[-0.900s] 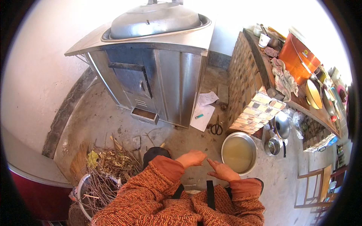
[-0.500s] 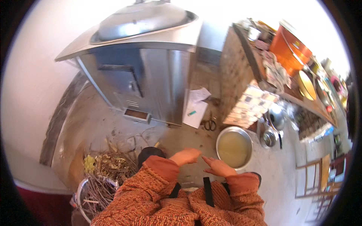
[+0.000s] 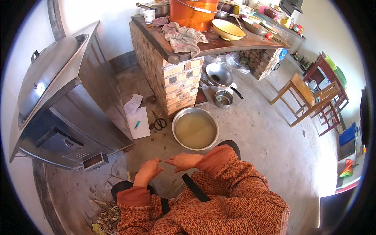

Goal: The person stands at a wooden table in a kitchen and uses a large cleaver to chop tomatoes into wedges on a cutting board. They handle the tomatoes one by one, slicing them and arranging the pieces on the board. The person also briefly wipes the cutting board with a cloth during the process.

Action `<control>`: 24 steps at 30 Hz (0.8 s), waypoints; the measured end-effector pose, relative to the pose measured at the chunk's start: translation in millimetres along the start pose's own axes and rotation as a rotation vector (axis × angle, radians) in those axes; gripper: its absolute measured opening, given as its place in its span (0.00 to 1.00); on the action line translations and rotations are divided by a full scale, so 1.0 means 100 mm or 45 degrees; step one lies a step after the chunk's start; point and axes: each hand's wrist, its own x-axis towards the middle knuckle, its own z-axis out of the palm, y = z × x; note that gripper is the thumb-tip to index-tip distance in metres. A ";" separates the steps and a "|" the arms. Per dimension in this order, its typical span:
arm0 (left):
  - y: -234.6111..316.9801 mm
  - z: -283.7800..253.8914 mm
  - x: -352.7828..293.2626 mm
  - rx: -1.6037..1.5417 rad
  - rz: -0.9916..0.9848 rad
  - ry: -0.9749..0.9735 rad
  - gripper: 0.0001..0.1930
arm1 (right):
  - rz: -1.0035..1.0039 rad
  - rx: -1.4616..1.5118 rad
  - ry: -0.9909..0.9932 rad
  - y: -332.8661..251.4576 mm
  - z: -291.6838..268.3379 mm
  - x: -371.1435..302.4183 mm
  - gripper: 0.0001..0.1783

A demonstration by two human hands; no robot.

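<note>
My left hand (image 3: 147, 171) and my right hand (image 3: 183, 161) hover side by side in front of my chest, both empty with fingers loosely spread, fingertips nearly touching. I wear an orange knitted sweater. Just beyond my right hand, on the concrete floor, stands a wide metal basin (image 3: 195, 129) filled with cloudy yellowish liquid. A large metal stove (image 3: 66, 113) with a domed lid stands to my left.
Scissors (image 3: 159, 123) and sheets of paper (image 3: 138, 120) lie by the stove. A brick counter (image 3: 176, 74) carries a cloth, an orange bucket and a yellow bowl. Pans (image 3: 220, 76) sit beneath it. Wooden chairs (image 3: 309, 100) stand at right. Dry twigs (image 3: 107, 215) lie at lower left.
The view has swung to the right, so the stove has slid left and the counter and chairs have come in. My hands stay together in front of my chest, empty.
</note>
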 end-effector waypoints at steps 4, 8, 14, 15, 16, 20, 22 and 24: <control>0.00 -0.02 0.02 0.006 -0.016 -0.017 0.24 | 0.031 -0.037 -0.029 -0.01 0.00 0.05 0.42; 0.02 -0.04 -0.01 0.053 -0.029 0.048 0.24 | 0.020 -0.044 -0.024 0.00 -0.03 0.04 0.41; -0.07 -0.07 -0.02 0.195 -0.182 0.044 0.24 | -0.012 0.062 -0.004 0.03 -0.05 0.01 0.40; -0.09 -0.06 -0.04 0.224 -0.190 0.095 0.23 | 0.006 0.071 -0.009 0.03 -0.05 0.00 0.39; -0.10 -0.06 -0.05 0.252 -0.211 0.152 0.22 | 0.013 0.074 -0.019 0.05 -0.06 -0.02 0.39; -0.19 -0.10 -0.41 0.523 -0.256 0.414 0.19 | 0.026 0.047 0.020 0.05 -0.16 -0.07 0.39; -0.18 -0.16 -0.74 0.525 -0.366 0.501 0.18 | -0.008 0.054 0.089 0.16 -0.03 -0.07 0.39; -0.14 -0.16 -1.04 0.550 -0.439 0.593 0.16 | -0.067 0.046 0.167 0.22 0.00 -0.08 0.39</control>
